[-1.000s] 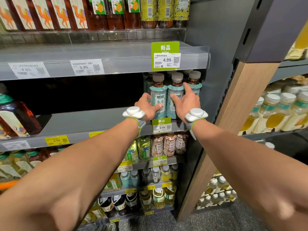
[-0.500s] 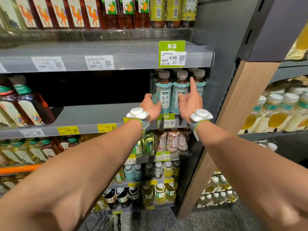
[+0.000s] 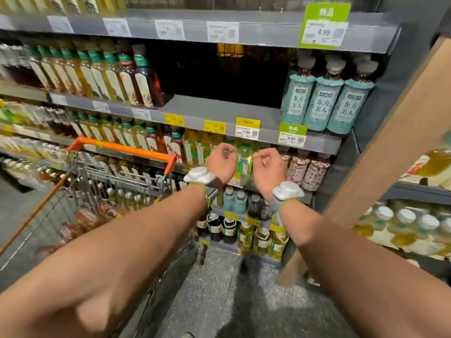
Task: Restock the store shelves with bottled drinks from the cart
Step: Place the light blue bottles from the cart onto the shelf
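Three teal-labelled tea bottles stand in a row at the right end of the middle shelf. My left hand and my right hand hang in the air below that shelf's front edge, fingers loosely curled, holding nothing. Both are apart from the bottles. At the left stands the wire cart with its orange handle, and bottles lie inside it.
Brown and yellow tea bottles fill the left part of the middle shelf; a dark gap lies between them and the teal ones. Lower shelves hold more drinks. A wooden post rises at the right. Grey floor lies below.
Both hands have let go of the teal bottles and dropped back below the shelf edge. The view has swung left and down, bringing the cart into sight.
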